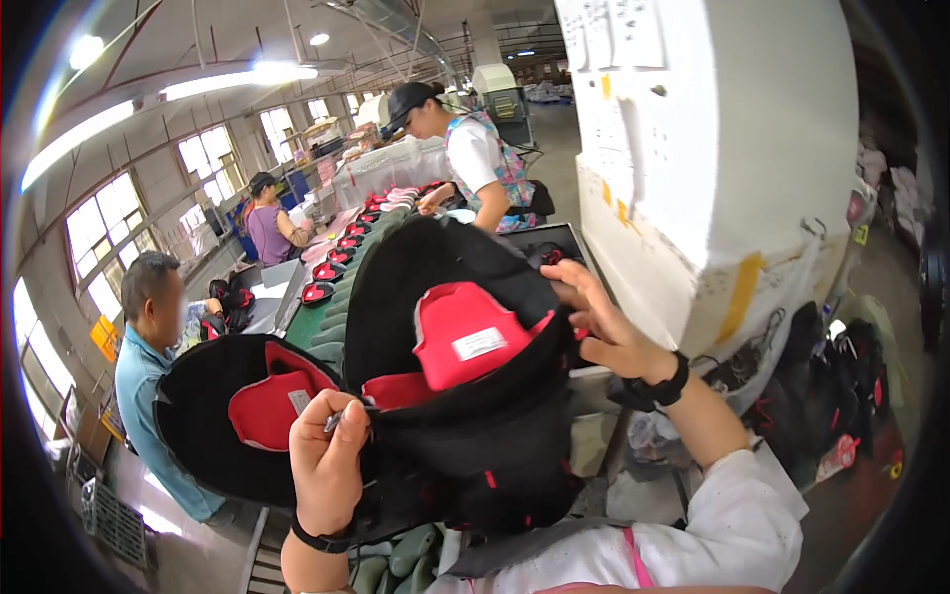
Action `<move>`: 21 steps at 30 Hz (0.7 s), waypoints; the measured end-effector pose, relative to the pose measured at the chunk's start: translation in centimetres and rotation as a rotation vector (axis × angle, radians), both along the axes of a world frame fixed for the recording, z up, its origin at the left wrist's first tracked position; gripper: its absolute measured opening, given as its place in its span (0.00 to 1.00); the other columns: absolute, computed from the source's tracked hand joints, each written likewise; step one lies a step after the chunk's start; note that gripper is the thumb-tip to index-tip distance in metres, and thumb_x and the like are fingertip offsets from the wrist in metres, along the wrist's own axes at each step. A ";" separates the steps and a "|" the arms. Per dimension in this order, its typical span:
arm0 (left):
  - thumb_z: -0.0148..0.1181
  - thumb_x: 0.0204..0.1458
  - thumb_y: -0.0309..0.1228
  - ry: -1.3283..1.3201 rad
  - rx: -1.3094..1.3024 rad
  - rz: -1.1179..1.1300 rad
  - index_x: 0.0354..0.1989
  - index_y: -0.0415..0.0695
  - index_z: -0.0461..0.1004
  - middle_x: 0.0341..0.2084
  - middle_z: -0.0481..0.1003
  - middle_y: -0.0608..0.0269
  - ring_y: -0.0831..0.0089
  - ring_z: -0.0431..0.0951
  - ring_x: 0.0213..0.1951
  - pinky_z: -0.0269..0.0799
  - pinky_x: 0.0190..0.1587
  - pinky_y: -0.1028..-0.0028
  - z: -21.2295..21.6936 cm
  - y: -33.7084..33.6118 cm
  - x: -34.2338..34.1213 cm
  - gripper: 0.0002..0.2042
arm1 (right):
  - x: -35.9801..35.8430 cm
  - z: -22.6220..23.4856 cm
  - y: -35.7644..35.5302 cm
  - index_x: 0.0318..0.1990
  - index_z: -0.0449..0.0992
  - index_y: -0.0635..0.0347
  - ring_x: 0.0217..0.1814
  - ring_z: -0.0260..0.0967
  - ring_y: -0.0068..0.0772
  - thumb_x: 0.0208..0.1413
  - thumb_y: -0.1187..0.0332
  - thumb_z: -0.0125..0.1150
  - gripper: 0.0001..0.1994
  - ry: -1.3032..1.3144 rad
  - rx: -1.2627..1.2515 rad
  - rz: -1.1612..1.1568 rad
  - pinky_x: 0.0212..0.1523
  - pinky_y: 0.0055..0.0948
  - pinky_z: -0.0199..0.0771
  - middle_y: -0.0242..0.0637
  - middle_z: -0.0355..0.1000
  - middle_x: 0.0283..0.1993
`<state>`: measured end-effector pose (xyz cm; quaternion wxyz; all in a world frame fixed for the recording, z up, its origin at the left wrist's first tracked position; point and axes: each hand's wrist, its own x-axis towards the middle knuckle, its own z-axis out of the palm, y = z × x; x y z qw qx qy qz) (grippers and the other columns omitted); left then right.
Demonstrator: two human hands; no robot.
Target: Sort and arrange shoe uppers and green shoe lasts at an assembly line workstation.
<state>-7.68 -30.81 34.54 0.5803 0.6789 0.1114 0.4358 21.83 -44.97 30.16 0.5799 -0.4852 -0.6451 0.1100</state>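
Close in front of me hang black shoe uppers with red linings: a large upper (pixel 455 436) in the middle and another upper (pixel 198 396) to its left. White labels show on both linings. My left hand (pixel 329 455) is closed in a pinch at the edge where the two uppers meet, and a small metallic bit shows by the thumb. Fingers apart and stretched out, my right hand (pixel 614 327) touches the right edge of the large upper. Below the uppers, several dark green shoe lasts (pixel 411 549) are partly hidden.
A green-topped line (pixel 307 322) runs ahead, bearing rows of lasts and red-lined uppers. A person (pixel 158 366) in blue stands left; two others work farther along. A large white cabinet (pixel 782 129) rises at right, with dark bundled pieces (pixel 821 396) beside it.
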 end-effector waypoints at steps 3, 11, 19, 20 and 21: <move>0.53 0.55 0.28 0.118 -0.123 0.083 0.25 0.40 0.68 0.16 0.63 0.75 0.90 0.56 0.18 0.48 0.22 0.86 -1.2 -3.2 -2.5 0.08 | -2.8 -5.0 -4.7 0.66 0.25 0.54 0.46 0.69 0.35 0.59 0.64 0.50 0.40 0.396 0.308 -0.117 0.47 0.28 0.68 0.52 0.59 0.55; 0.52 0.55 0.28 0.298 -0.069 0.102 0.23 0.41 0.67 0.10 0.61 0.75 0.89 0.56 0.12 0.53 0.16 0.85 -3.9 -8.8 -5.9 0.09 | -12.5 -13.2 -15.0 0.47 0.66 0.62 0.26 0.69 0.21 0.54 0.76 0.48 0.12 0.278 0.223 -0.453 0.29 0.21 0.69 0.33 0.69 0.30; 0.53 0.54 0.29 0.502 -0.156 -0.156 0.26 0.40 0.70 0.14 0.66 0.71 0.85 0.63 0.14 0.54 0.16 0.86 -10.0 -13.0 -10.5 0.07 | -22.2 -11.4 -24.0 0.43 0.69 0.59 0.20 0.66 0.23 0.51 0.75 0.54 0.11 0.071 0.117 -0.707 0.22 0.22 0.66 0.30 0.67 0.24; 0.53 0.54 0.29 0.571 -0.201 -0.195 0.27 0.39 0.71 0.14 0.67 0.71 0.85 0.64 0.15 0.55 0.18 0.86 -11.4 -13.0 -11.5 0.07 | -24.0 -12.3 -23.8 0.42 0.69 0.59 0.20 0.66 0.23 0.51 0.75 0.53 0.10 0.006 0.095 -0.723 0.22 0.23 0.66 0.30 0.67 0.24; 0.53 0.54 0.28 0.672 -0.166 -0.243 0.29 0.37 0.72 0.15 0.68 0.70 0.85 0.65 0.17 0.56 0.19 0.86 -12.0 -14.1 -12.0 0.07 | -26.5 -12.2 -24.1 0.41 0.69 0.59 0.21 0.67 0.25 0.50 0.75 0.53 0.10 0.049 0.078 -0.639 0.23 0.25 0.66 0.30 0.66 0.24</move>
